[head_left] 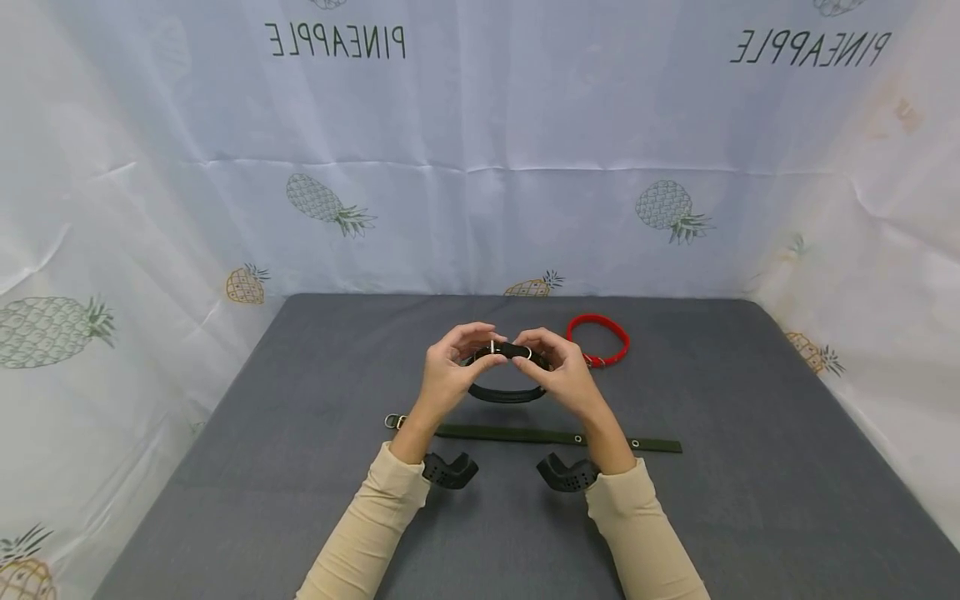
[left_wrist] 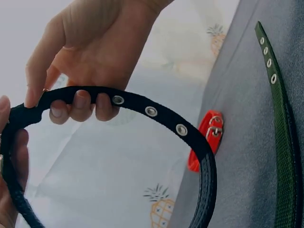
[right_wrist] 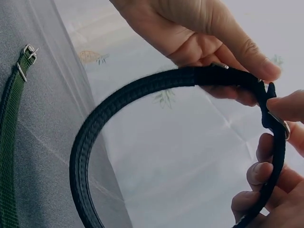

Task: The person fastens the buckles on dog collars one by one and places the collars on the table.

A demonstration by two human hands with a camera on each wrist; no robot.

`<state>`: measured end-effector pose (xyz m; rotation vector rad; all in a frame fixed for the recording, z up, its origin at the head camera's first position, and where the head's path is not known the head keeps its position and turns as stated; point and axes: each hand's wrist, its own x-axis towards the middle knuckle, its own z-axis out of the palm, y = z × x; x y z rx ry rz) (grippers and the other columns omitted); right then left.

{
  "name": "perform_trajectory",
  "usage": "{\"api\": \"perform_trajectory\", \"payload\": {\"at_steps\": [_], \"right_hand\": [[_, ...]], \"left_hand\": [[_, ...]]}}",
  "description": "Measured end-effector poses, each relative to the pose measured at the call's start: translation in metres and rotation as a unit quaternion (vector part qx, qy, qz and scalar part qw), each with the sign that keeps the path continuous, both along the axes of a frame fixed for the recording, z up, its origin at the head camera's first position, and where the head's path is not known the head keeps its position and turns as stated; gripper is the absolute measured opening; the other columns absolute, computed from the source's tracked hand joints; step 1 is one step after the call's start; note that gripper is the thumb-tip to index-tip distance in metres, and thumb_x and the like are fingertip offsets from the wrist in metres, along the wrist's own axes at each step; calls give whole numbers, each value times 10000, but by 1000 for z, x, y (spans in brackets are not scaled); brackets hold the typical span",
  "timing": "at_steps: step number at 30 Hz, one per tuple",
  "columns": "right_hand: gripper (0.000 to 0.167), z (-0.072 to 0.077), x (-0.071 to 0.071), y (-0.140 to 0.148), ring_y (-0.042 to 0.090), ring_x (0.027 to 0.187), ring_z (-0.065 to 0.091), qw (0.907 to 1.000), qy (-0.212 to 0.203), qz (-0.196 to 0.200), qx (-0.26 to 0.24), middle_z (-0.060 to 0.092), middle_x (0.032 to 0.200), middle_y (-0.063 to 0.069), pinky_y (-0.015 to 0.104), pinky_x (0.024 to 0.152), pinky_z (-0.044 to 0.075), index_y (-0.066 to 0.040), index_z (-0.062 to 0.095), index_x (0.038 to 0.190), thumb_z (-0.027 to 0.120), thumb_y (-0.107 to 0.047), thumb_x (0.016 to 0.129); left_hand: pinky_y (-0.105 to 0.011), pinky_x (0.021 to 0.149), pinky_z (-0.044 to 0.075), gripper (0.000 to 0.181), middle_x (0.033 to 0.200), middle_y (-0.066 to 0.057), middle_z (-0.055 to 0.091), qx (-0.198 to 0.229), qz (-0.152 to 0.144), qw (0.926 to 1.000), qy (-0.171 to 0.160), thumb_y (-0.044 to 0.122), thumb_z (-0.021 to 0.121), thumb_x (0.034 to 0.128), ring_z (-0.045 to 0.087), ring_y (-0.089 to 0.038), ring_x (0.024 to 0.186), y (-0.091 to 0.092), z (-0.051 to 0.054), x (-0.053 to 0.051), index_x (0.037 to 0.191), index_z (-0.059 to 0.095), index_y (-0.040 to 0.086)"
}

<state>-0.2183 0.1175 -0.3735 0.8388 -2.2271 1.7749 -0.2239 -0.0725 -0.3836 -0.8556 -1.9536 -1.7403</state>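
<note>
Held up above the table is a black dog collar [head_left: 506,397], bent into a loop. My left hand [head_left: 446,375] grips it at one side of the loop's top, beside a metal buckle [head_left: 492,347]. Facing it, my right hand [head_left: 567,379] pinches the strap close to a metal ring [head_left: 528,353]. Thumbs and fingertips of both hands nearly meet there. In the left wrist view, several metal eyelets [left_wrist: 151,111] run along the black strap beyond the right hand's curled fingers [left_wrist: 81,99]. Fingers hide part of the buckle area.
Below the hands, a green strap collar [head_left: 510,433] lies straight across the table [head_left: 300,500]. A red collar [head_left: 597,317], closed in a loop, lies behind the right hand. Black wrist devices [head_left: 452,472] sit on both wrists. A pineapple-print curtain [head_left: 465,125] surrounds the table.
</note>
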Motion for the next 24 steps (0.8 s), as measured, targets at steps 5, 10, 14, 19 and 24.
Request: {"api": "perform_trajectory", "payload": {"at_steps": [5,10,14,19,24], "right_hand": [[209,1,1,0,-2,831,543,9997,-84,-34,217,631,1025,216,199,769,461,59,606,1098,630,13,896],[225,2,3,-1,-16,883,533,9993,-128,-58,352,611,1075,245,194,793,468,57,615,1102,650,10,885],[219,2,3,-1,19,854,508,9991,-41,-46,410,602,1036,234,193,757,457,57,628,1092,658,9,880],[208,1,2,-2,73,837,473,9989,27,-53,460,580,1011,213,198,724,429,45,645,1074,672,2,872],[207,0,1,-1,52,860,503,9989,-57,-101,448,583,1047,217,192,751,453,43,643,1072,675,-4,873]], "left_hand": [[-245,864,571,297,1012,-282,697,28,-41,10000,-24,-24,758,760,646,99,945,0,0,1,1040,672,-77],[-228,852,570,272,1023,-273,689,-53,-107,9999,-66,-2,764,761,639,84,945,-1,-2,1,1017,702,-72],[-232,861,568,273,1019,-271,636,-70,-223,9997,43,-43,754,756,616,10,942,-2,-3,0,1015,695,-103],[-232,868,570,279,1008,-257,629,-223,-201,9995,16,-65,750,755,621,-36,926,-2,-4,-1,1024,697,-112],[-264,905,566,312,1052,-248,637,-388,-260,9988,-143,-44,749,767,631,-55,970,-2,-2,1,1068,691,-99]]}}
